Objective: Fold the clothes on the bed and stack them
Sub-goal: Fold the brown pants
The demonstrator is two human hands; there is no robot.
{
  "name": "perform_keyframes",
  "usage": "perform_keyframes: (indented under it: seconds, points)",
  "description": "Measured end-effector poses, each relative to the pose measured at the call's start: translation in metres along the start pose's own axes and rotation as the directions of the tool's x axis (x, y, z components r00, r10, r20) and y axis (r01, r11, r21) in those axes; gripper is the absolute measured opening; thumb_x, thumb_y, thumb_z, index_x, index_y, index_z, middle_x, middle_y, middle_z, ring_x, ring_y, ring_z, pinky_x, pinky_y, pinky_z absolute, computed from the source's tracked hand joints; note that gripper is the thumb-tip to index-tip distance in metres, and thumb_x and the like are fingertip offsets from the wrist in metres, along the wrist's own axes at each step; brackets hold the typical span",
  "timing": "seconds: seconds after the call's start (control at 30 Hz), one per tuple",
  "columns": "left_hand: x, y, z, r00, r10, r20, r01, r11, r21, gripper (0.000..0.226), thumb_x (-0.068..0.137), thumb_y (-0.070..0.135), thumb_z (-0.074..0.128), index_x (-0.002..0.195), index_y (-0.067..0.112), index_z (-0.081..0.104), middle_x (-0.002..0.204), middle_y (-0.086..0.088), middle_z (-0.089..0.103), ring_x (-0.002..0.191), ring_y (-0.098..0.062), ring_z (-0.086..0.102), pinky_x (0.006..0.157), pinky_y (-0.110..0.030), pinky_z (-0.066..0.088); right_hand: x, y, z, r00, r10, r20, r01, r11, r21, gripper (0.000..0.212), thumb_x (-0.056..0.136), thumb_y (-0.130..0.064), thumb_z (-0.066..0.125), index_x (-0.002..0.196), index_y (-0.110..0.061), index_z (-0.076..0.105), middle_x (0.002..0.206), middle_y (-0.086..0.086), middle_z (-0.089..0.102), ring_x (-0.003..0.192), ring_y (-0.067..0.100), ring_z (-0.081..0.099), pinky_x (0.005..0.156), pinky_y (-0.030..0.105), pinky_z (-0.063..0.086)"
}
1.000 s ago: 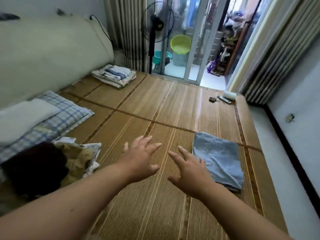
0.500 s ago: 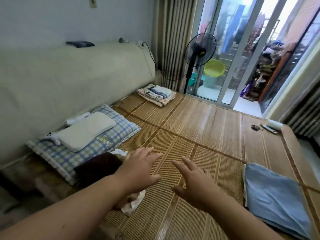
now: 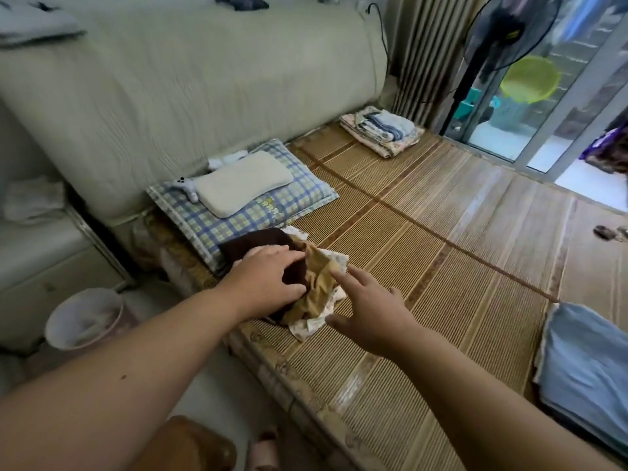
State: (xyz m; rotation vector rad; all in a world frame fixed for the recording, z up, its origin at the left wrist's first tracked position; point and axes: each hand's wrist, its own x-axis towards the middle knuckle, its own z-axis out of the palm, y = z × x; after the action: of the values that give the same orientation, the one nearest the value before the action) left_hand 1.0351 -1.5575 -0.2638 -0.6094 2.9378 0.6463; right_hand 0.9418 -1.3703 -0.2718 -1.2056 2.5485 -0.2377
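Note:
A heap of unfolded clothes lies at the bed's near left edge: a dark brown garment (image 3: 251, 244), a tan garment (image 3: 317, 285) and a pale patterned cloth (image 3: 311, 326) under them. My left hand (image 3: 268, 283) rests on the heap, fingers curled into the brown and tan fabric. My right hand (image 3: 370, 311) hovers just right of the heap, fingers spread, index finger pointing at the tan garment. A folded blue garment (image 3: 588, 372) lies flat at the right edge of the bamboo mat (image 3: 424, 266).
A plaid pillow (image 3: 272, 212) with a small white pillow on it sits behind the heap. A folded stack of cloths (image 3: 382, 129) lies at the far corner. A padded headboard (image 3: 170, 96) runs along the left. A bin (image 3: 85, 317) stands on the floor, a fan (image 3: 503, 32) by the glass door.
The view swung left and down. Both hands moved left from above the bare mat to the heap; my left hand now touches the clothes.

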Motion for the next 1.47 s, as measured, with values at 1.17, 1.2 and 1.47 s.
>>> perform_keyframes:
  seconds: [1.17, 1.2, 1.47]
  points:
    - [0.269, -0.192, -0.019, 0.762, 0.418, 0.494, -0.512, 0.857, 0.065, 0.071, 0.078, 0.057, 0.054, 0.144, 0.042, 0.032, 0.153, 0.010, 0.030, 0.141, -0.016, 0.021, 0.115, -0.048, 0.023, 0.261, -0.070, 0.055, 0.794, 0.609, -0.004, -0.577, 0.755, 0.312, 0.080, 0.083, -0.052, 0.060, 0.147, -0.043, 0.013, 0.156, -0.008, 0.019, 0.139, 0.019, 0.029, 0.113, 0.059, 0.011]
    - [0.274, -0.200, -0.014, 0.760, 0.402, 0.510, -0.503, 0.861, 0.072, 0.071, 0.079, 0.057, 0.054, 0.144, 0.044, 0.030, 0.154, 0.011, 0.028, 0.142, -0.016, 0.019, 0.116, -0.049, 0.022, 0.266, -0.071, 0.063, 0.783, 0.622, 0.000, -0.591, 0.744, 0.313, 0.082, 0.082, -0.054, 0.060, 0.147, -0.044, 0.012, 0.156, -0.008, 0.019, 0.140, 0.018, 0.027, 0.113, 0.058, 0.011]
    - [0.298, -0.261, 0.072, 0.822, 0.284, 0.493, -0.382, 0.918, 0.109, 0.072, 0.084, 0.055, 0.055, 0.144, 0.053, 0.016, 0.160, 0.009, 0.006, 0.146, -0.019, 0.004, 0.115, -0.053, 0.015, 0.310, -0.038, 0.155, 0.754, 0.655, 0.050, -0.635, 0.708, 0.311, 0.089, 0.079, -0.058, 0.061, 0.147, -0.045, 0.006, 0.159, -0.004, 0.014, 0.144, 0.021, 0.021, 0.114, 0.055, 0.015]
